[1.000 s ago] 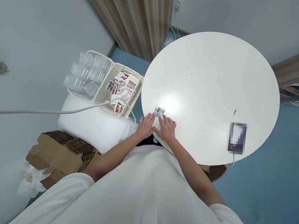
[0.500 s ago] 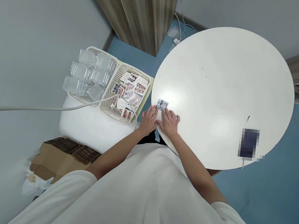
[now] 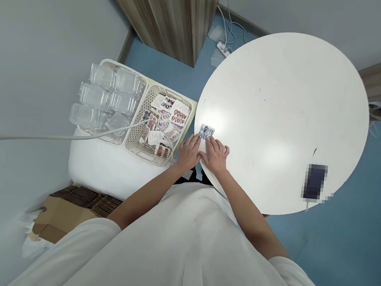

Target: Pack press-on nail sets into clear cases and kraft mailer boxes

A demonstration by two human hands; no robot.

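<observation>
A small pack of press-on nails (image 3: 207,132), blue and silvery, lies flat at the left edge of the round white table (image 3: 304,82). My left hand (image 3: 189,153) rests at the table edge with its fingers stretched toward the pack's near left corner. Beside it, my right hand (image 3: 215,155) lies on the tabletop, fingers extended and their tips at the pack's near right edge. The two thumbs come close together below the pack. Neither hand is wrapped round anything.
Left of the table, one white basket (image 3: 146,154) holds several nail packs, and another (image 3: 105,63) holds clear plastic boxes (image 3: 125,103). A white cable (image 3: 59,138) crosses over them. A blurred dark object (image 3: 314,182) is on the table's right. An open carton (image 3: 58,215) stands lower left.
The view has shifted slightly, so the baskets and table sit a little differently in it. Both hands and the pack stay in nearly the same place.
</observation>
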